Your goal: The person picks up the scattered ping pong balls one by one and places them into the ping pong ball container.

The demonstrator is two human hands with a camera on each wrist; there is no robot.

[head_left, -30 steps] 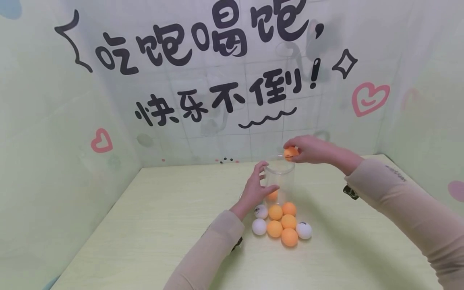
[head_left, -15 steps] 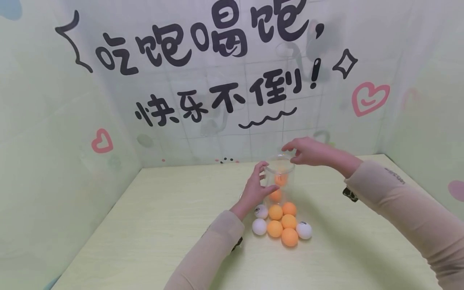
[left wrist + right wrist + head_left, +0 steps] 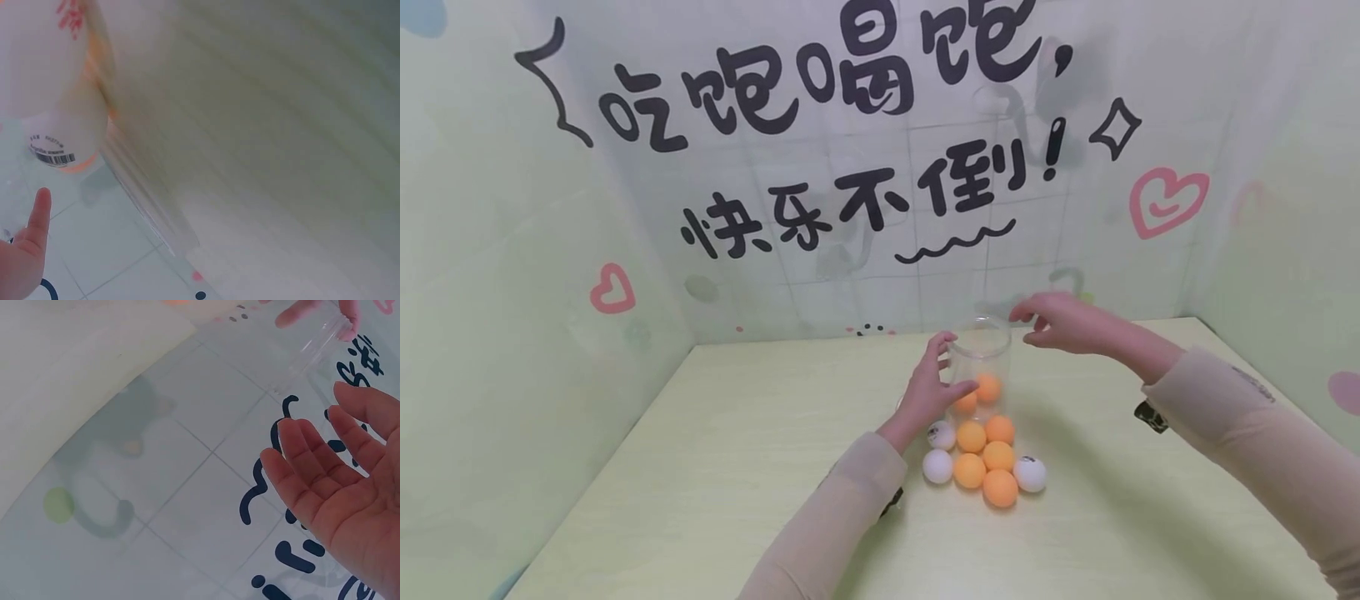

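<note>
1. The left grip (image 3: pixel 921 396) holds the transparent container (image 3: pixel 992 358); its fingers curve round the left side and its thumb crosses the front.
2. The transparent container stands upright on the tabletop (image 3: pixel 760 433), immediately right of the left grip's palm.
3. Two enclosed orange balls (image 3: pixel 988 388) lie low inside the container, next to the left grip's thumb.
4. The right grip (image 3: pixel 1063 323) is relaxed and unloaded, fingers slightly bent. It is positioned just right of the container's rim, apart from it.
5. Five loose orange balls (image 3: pixel 970 471) form a cluster on the tabletop, on the near side of the left grip's thumb.
6. Two white balls (image 3: pixel 937 467) lie beside this cluster, near the left grip's wrist.
7. A third white ball (image 3: pixel 1030 474) lies at the cluster's opposite edge, farther from the left grip.
8. Beyond both grips, a backdrop (image 3: pixel 820 317) bears dark lettering (image 3: pixel 1056 146).
</note>
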